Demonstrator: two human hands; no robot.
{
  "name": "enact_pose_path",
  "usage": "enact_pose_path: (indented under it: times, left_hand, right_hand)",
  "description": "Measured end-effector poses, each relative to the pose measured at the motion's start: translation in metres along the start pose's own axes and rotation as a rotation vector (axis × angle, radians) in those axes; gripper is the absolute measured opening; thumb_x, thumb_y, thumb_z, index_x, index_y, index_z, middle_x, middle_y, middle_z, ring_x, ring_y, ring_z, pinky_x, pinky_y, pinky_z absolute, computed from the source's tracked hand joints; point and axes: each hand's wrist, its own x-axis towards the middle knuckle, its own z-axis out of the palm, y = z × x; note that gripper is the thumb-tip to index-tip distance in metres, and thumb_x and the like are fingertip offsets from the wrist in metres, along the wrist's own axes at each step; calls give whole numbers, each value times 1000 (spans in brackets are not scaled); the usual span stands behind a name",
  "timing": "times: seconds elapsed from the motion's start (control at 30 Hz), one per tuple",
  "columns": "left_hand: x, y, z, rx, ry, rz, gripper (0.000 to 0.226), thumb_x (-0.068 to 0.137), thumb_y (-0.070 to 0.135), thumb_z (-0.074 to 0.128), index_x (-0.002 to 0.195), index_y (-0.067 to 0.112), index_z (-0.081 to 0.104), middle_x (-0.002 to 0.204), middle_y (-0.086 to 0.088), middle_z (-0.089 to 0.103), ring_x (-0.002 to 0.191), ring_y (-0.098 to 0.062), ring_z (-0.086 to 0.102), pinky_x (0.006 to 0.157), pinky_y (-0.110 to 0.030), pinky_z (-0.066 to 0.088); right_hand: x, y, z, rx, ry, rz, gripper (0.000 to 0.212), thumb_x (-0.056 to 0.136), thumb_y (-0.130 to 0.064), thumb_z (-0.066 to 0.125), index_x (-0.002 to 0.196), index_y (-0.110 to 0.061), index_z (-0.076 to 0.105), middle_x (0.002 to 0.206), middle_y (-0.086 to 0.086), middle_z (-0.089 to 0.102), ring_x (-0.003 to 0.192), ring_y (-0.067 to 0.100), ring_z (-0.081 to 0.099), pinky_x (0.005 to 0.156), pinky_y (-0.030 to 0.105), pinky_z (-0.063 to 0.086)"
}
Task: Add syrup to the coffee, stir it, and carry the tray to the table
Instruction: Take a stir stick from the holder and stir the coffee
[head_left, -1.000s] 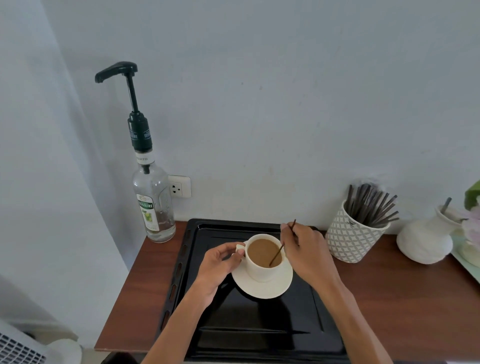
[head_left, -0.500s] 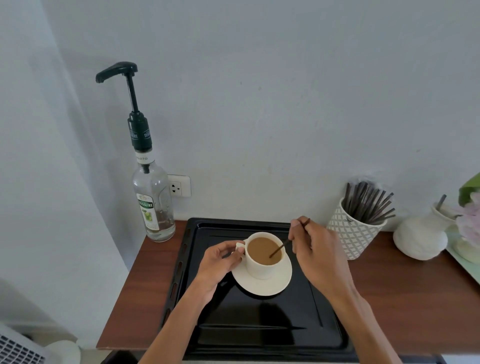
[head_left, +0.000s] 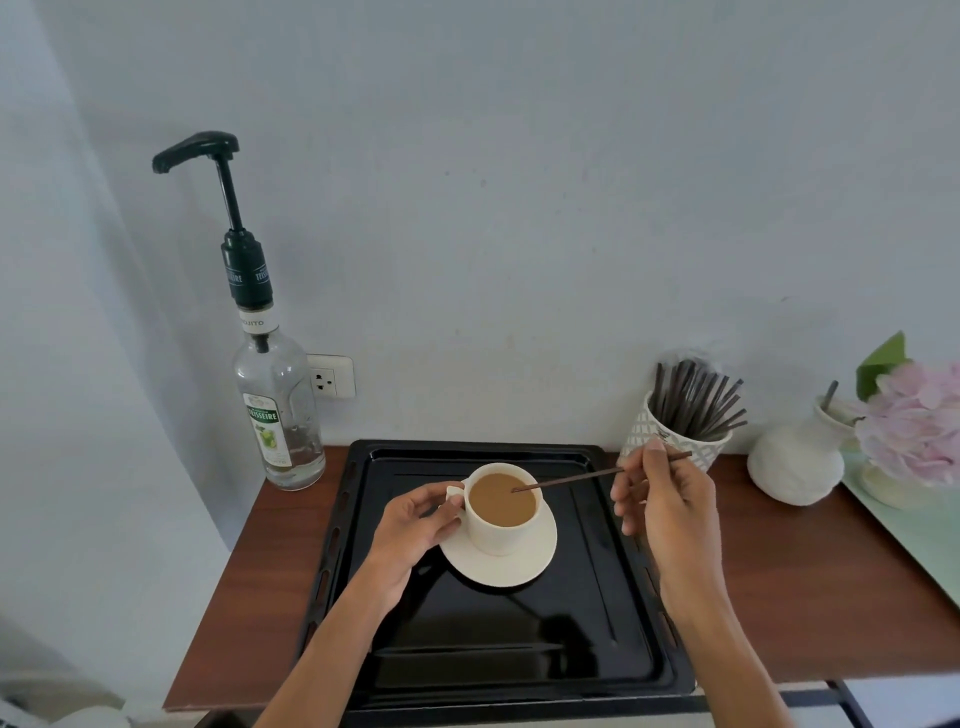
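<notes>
**Stirring at centre frame**

Left hand (head_left: 410, 525) pinching handle of coffee cup (head_left: 501, 512) on saucer (head_left: 498, 564), centre of black tray (head_left: 597, 623). Right hand (head_left: 670, 499) gripping stir stick (head_left: 571, 477), tip dipped in coffee. Syrup bottle (head_left: 275, 410) upright at left.

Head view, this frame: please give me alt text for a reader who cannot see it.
A right hand dips a thin brown stir stick into a cup of milky coffee while the left hand steadies the cup's handle. Cup and saucer sit on a black tray; a syrup bottle stands at its left.

head cam | looks forward-down | close above tray (head_left: 623, 649) | facing wall (head_left: 519, 208)
</notes>
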Motion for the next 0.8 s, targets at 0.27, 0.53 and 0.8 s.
enact_pose_path:
  times: [0.27, 0.53, 0.8]
  left_hand:
    - [-1, 1, -2, 114, 32, 58, 16, 90, 18, 76, 104, 24, 81, 104, 3, 82, 107, -13, 73, 90, -26, 59]
    - [-21, 19, -46, 307, 221, 206, 16, 93, 23, 73, 101, 37, 75, 99, 7, 81, 97, -3, 75, 90, -23, 59]
    - [-108, 45, -169, 791, 618, 362, 23, 96, 42, 64, 116, 33, 72, 117, 15, 75, 113, -8, 69, 102, -37, 53]
  right_hand:
    - [-5, 3, 3, -22, -16, -5, 37, 109, -26, 44, 83, -8, 63, 60, 3, 64, 48, 12, 54, 39, 23, 43]
    - [-4, 0, 28, 53, -45, -14, 37, 109, -24, 43, 80, -11, 62, 57, 1, 62, 46, 13, 51, 37, 23, 40]
    - [-41, 7, 108, 143, -205, 49, 38, 108, -27, 45, 77, -14, 64, 59, 1, 62, 45, 12, 52, 37, 22, 40]
